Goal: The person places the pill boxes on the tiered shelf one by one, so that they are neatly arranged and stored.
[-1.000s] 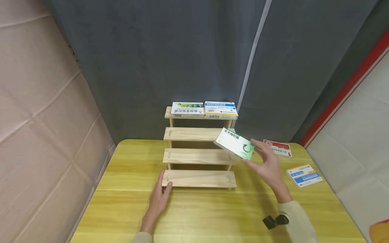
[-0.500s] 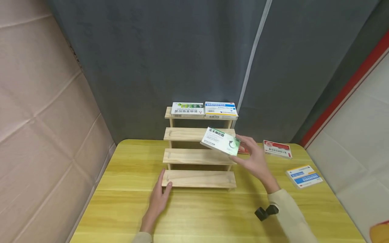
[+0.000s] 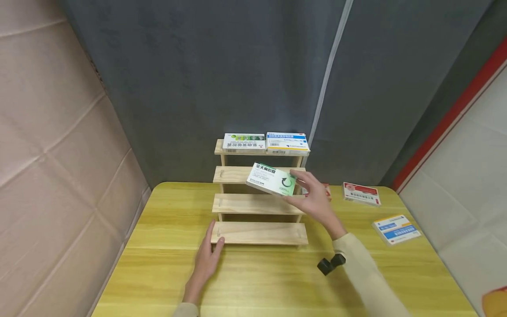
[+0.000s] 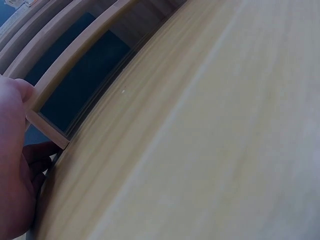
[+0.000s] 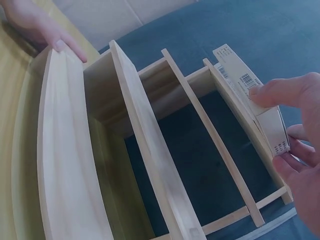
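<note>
Dark grey curtain (image 3: 206,83) spans the upper middle of my head view, behind a wooden surface (image 3: 253,281) where a stepped rack (image 3: 259,232) stands at centre. I have the left hand (image 3: 206,259) at lower centre, gripping the left end of the lowest step, thumb at its front edge. Right of centre, the right hand (image 3: 315,201) pinches the white-green box (image 3: 271,179) by its right end, thumb and fingers spread only as far as the box needs. I see that box held at a slant over the rack's middle steps; whether it touches the wood I cannot tell. Side by side on the top step lie a capsule box (image 3: 244,143) and a blue-striped box (image 3: 288,143). At right of frame, a red box (image 3: 361,193) lies above a blue-white box (image 3: 397,230). Another red carton (image 3: 328,191) is partly hidden behind the right hand.
</note>
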A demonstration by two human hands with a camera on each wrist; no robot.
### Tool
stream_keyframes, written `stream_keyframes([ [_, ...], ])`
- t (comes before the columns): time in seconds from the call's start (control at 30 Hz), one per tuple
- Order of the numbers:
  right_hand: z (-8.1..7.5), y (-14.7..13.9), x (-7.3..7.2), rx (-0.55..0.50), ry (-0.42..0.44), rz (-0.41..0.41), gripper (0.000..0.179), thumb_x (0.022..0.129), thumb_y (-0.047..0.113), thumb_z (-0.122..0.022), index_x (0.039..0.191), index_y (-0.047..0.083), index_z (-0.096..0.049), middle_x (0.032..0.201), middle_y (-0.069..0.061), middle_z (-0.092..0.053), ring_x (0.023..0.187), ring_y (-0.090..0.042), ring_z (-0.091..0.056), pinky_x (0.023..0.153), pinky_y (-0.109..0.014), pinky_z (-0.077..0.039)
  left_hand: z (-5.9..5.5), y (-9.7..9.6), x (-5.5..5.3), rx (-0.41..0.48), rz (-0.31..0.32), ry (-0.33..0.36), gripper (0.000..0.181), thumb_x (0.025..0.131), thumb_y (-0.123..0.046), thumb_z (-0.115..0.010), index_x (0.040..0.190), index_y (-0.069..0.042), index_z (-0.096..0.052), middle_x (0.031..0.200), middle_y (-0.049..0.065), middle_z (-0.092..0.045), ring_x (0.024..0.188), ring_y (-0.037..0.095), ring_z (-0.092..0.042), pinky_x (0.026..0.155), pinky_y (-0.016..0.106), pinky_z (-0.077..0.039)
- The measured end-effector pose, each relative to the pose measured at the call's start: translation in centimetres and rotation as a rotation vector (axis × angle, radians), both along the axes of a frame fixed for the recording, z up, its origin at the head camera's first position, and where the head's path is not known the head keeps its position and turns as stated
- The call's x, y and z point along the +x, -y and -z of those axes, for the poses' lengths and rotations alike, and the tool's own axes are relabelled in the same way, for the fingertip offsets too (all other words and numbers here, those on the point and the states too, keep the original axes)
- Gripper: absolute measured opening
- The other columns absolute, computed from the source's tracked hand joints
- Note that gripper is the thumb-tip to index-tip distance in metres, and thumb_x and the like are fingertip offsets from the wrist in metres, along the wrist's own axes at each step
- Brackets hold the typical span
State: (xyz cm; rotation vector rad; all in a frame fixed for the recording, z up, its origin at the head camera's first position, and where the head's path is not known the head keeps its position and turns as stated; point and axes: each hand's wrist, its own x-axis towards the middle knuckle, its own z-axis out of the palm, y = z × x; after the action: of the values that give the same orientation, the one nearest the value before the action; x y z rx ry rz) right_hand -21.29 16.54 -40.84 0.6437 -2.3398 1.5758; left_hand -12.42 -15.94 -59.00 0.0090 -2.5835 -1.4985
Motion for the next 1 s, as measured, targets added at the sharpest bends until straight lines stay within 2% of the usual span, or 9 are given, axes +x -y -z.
stream_keyframes([
  [0.03, -0.1, 0.2, -0.1, -0.019, 0.002, -0.012, 0.074, 0.074, -0.010, -0.085, 0.141, -0.007, -0.053, 0.140, -0.025, -0.053, 0.132, -0.041, -0.053, 0.114, -0.050, -0.045, 0.0, 0.0, 0.0, 0.002, 0.000, -0.003, 0.068, 0.106, -0.044, -0.048, 0.164, -0.024, -0.017, 0.169, 0.008, -0.023, 0.151, 0.045, -0.028, 0.118, 0.071, -0.024],
  [0.1, -0.7, 0.8, 0.2, -0.041, 0.004, -0.028, 0.073, 0.073, -0.014, -0.083, 0.139, -0.012, -0.053, 0.139, -0.029, -0.053, 0.130, -0.043, -0.053, 0.113, -0.056, -0.044, 0.1, 0.0, 0.0, 0.002, 0.005, -0.006, 0.068, 0.106, -0.044, -0.048, 0.164, -0.024, -0.017, 0.169, 0.008, -0.023, 0.151, 0.045, -0.028, 0.118, 0.071, -0.024],
  [0.27, -2.7, 2.0, 1.1, -0.031, 0.004, -0.028, 0.069, 0.073, -0.014, -0.082, 0.136, -0.016, -0.053, 0.135, -0.032, -0.054, 0.127, -0.044, -0.054, 0.111, -0.057, -0.045, 0.1, 0.0, -0.1, -0.001, 0.011, -0.005, 0.069, 0.107, -0.044, -0.047, 0.164, -0.023, -0.016, 0.170, 0.008, -0.022, 0.151, 0.044, -0.028, 0.118, 0.071, -0.023],
  [0.4, -1.6, 2.3, -0.4, -0.013, -0.003, -0.019, 0.070, 0.074, -0.008, -0.085, 0.138, -0.010, -0.055, 0.136, -0.026, -0.055, 0.128, -0.041, -0.054, 0.111, -0.051, -0.048, 0.1, 0.0, 0.0, 0.003, 0.010, 0.000, 0.069, 0.107, -0.045, -0.047, 0.164, -0.023, -0.016, 0.170, 0.007, -0.021, 0.151, 0.045, -0.028, 0.117, 0.073, -0.022],
  [0.5, -0.4, 2.5, -1.6, -0.012, 0.010, -0.012, 0.072, 0.074, -0.007, -0.085, 0.139, -0.008, -0.055, 0.139, -0.025, -0.054, 0.130, -0.040, -0.054, 0.111, -0.052, -0.048, 0.1, 0.0, -0.1, 0.005, 0.008, 0.002, 0.069, 0.106, -0.045, -0.047, 0.164, -0.024, -0.016, 0.170, 0.006, -0.021, 0.151, 0.044, -0.027, 0.117, 0.073, -0.022],
  [0.63, -0.1, 3.2, -2.2, -0.018, 0.034, -0.003, 0.072, 0.074, -0.007, -0.085, 0.139, -0.009, -0.054, 0.140, -0.027, -0.054, 0.132, -0.043, -0.053, 0.110, -0.058, -0.047, 0.2, 0.1, -0.1, 0.001, 0.007, -0.003, 0.069, 0.106, -0.046, -0.048, 0.164, -0.025, -0.016, 0.169, 0.006, -0.022, 0.151, 0.044, -0.028, 0.117, 0.073, -0.023],
  [0.83, -0.1, 4.1, -2.8, 0.008, 0.043, -0.010, 0.072, 0.074, 0.001, -0.089, 0.138, -0.005, -0.057, 0.138, -0.020, -0.058, 0.130, -0.036, -0.056, 0.110, -0.048, -0.051, 0.1, 0.1, -0.1, 0.001, 0.005, -0.003, 0.069, 0.106, -0.045, -0.048, 0.164, -0.025, -0.017, 0.169, 0.008, -0.023, 0.151, 0.045, -0.028, 0.117, 0.073, -0.023],
  [1.0, 0.1, 4.8, -3.3, 0.050, 0.042, -0.004, 0.072, 0.075, 0.006, -0.089, 0.139, -0.004, -0.057, 0.137, -0.017, -0.059, 0.129, -0.034, -0.057, 0.109, -0.046, -0.051, 0.1, 0.1, -0.1, -0.002, 0.007, 0.001, 0.069, 0.106, -0.046, -0.048, 0.164, -0.025, -0.016, 0.169, 0.008, -0.022, 0.151, 0.045, -0.028, 0.117, 0.073, -0.023],
])
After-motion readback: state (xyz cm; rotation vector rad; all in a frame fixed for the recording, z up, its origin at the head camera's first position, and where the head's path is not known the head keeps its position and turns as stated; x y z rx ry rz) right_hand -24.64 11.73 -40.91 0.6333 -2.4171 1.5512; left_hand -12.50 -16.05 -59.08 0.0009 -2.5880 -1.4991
